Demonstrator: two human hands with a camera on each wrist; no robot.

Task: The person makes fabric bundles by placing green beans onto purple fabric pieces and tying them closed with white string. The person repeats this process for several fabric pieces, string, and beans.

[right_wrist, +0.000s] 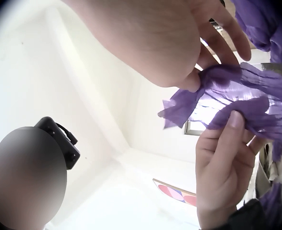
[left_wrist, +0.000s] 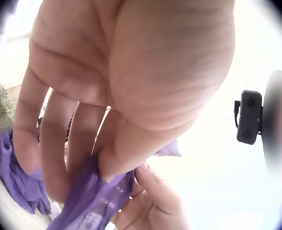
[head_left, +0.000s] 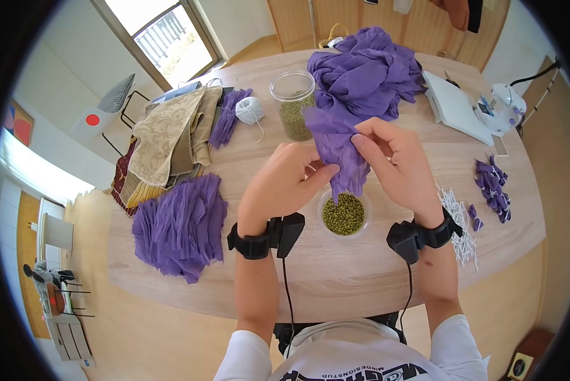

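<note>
Together, the left hand (head_left: 283, 184) and right hand (head_left: 396, 162) pinch a crinkled purple cloth piece (head_left: 335, 149) above the bean bowl (head_left: 344, 216).

White short sleeves, printed shirt, and black cabled wrist cameras behind both bare hands (head_left: 285, 184).

Crinkled purple cloth over pale matt wood

The purple cloth piece (head_left: 335, 149) pinched in the left hand's (head_left: 283, 184) grip and the right hand's (head_left: 396, 166) grip is thin, matt and finely crinkled, as is the purple heap (head_left: 367, 70) beyond the grips. Just below them sits a translucent plastic cup (head_left: 344, 214) of dull green beans. The desk (head_left: 335, 279) is smooth, pale matt wood. Left of the grips, the jar (head_left: 294, 105) is clear and glossy, and the folded fabrics (head_left: 164, 136) look woven and patterned.
</note>
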